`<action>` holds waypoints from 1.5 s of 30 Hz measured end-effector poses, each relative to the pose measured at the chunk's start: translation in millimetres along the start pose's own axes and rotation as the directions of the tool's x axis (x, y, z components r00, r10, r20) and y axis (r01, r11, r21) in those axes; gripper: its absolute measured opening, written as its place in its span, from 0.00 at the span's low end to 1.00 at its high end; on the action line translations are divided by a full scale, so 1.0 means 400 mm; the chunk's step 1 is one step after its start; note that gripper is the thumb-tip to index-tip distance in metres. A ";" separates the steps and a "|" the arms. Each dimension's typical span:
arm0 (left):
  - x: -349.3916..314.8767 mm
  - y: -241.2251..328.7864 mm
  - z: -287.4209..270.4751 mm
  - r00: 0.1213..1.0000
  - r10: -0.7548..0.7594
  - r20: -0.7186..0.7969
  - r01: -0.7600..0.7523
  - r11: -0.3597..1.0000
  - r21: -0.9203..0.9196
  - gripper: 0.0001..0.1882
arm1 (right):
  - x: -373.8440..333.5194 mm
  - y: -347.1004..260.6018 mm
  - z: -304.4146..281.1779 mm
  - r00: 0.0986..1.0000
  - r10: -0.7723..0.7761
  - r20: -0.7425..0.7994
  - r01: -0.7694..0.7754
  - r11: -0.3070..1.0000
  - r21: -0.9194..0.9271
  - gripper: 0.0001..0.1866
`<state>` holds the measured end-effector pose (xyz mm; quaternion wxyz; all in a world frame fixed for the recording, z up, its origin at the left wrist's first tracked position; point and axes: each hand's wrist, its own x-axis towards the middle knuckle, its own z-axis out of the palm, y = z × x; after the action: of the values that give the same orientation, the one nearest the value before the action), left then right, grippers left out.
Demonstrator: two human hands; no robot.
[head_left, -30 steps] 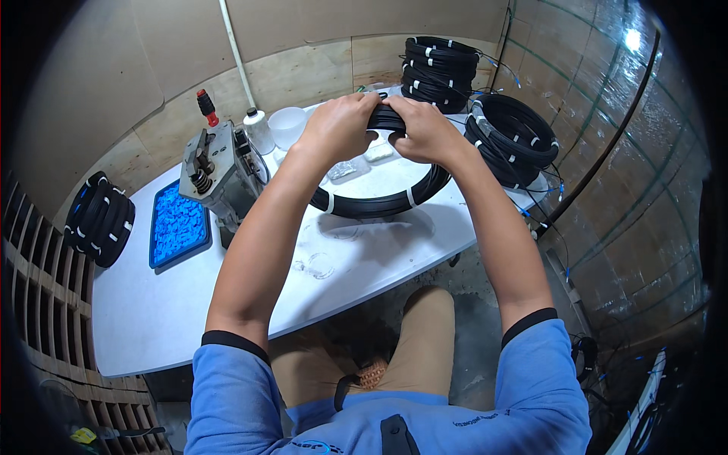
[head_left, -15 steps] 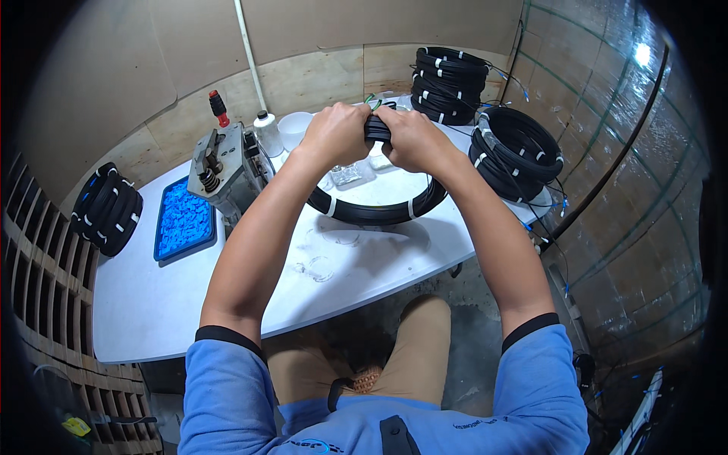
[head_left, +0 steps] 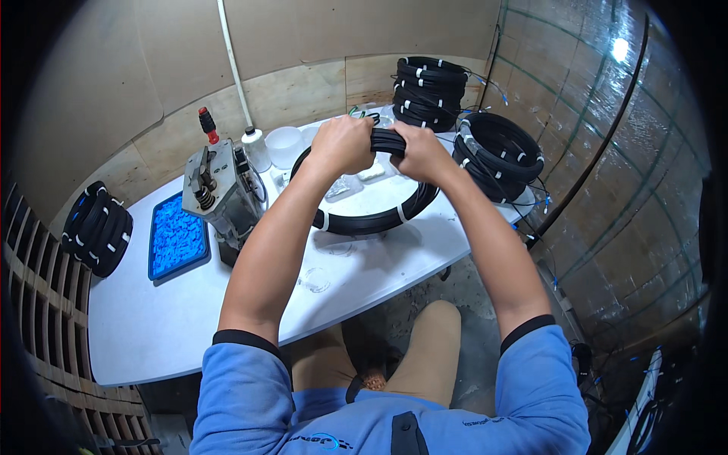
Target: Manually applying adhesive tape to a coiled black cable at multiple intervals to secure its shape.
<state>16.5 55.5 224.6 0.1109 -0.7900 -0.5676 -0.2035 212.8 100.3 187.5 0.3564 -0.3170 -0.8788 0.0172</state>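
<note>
Both my hands grip a coil of black cable [head_left: 371,223] at its far side, held over the white table. My left hand [head_left: 345,144] is closed round the bundle, its knuckles up. A short way to the right, my right hand [head_left: 421,154] wraps the same bundle, and a stretch of the black strands shows between the two hands. White ties bind the coil's near arc. Thin green and black ends [head_left: 364,115] stick up just beyond my left hand. My fingertips are mostly hidden beneath the cable.
On the white table [head_left: 174,326] stand a blue tray [head_left: 178,236] of small blue parts, a metal bench machine [head_left: 220,193], a bottle [head_left: 256,149] and a white bowl [head_left: 285,145]. Black cable coils are stacked far right [head_left: 430,95], right [head_left: 497,155] and left [head_left: 98,229].
The hands have moved apart along the coil, baring more of the bundle between them. The whole view has shifted slightly.
</note>
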 end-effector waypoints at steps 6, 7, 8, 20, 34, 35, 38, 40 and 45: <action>-0.040 -0.046 -0.013 1.000 -0.014 -0.026 0.012 0.995 -0.098 0.14 | -0.061 -0.035 0.005 0.981 0.172 -0.094 -0.168 0.985 0.048 0.26; -0.044 -0.061 -0.019 0.999 -0.013 -0.048 0.005 0.986 -0.164 0.13 | -0.042 -0.044 -0.010 0.990 0.142 -0.011 -0.142 0.989 0.032 0.25; -0.052 -0.074 -0.023 0.998 -0.015 -0.069 -0.001 0.974 -0.228 0.12 | -0.025 -0.055 -0.023 0.991 0.111 0.072 -0.113 0.993 0.020 0.25; -0.018 -0.100 0.025 1.000 0.000 0.008 0.001 0.982 -0.186 0.15 | 0.117 -0.119 -0.011 0.936 0.137 0.325 -0.067 0.974 -0.218 0.15; 0.037 -0.094 0.012 0.991 0.090 0.096 -0.060 0.960 -0.273 0.15 | 0.092 -0.100 -0.070 0.905 0.244 0.349 -0.206 0.968 -0.145 0.27; 0.031 -0.088 0.007 0.992 0.090 0.094 -0.061 0.960 -0.272 0.15 | 0.093 -0.103 -0.081 0.894 0.244 0.377 -0.208 0.969 -0.133 0.27; 0.021 -0.071 -0.020 0.995 0.083 0.062 -0.063 0.961 -0.268 0.13 | 0.097 -0.099 -0.091 0.896 0.219 0.386 -0.189 0.975 -0.114 0.26; 0.012 -0.072 -0.016 0.989 0.117 0.096 -0.084 0.951 -0.296 0.15 | 0.087 -0.073 -0.069 0.924 0.171 0.343 -0.141 0.984 -0.112 0.24; 0.003 -0.125 -0.003 0.982 0.161 0.094 -0.132 0.957 -0.257 0.23 | 0.061 -0.037 -0.025 0.975 0.116 0.191 -0.104 0.992 -0.073 0.23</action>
<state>-30.6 72.5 223.3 -0.0071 -0.8480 -0.4827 -0.2189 197.6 100.4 213.8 0.2572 -0.3730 -0.8906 0.0404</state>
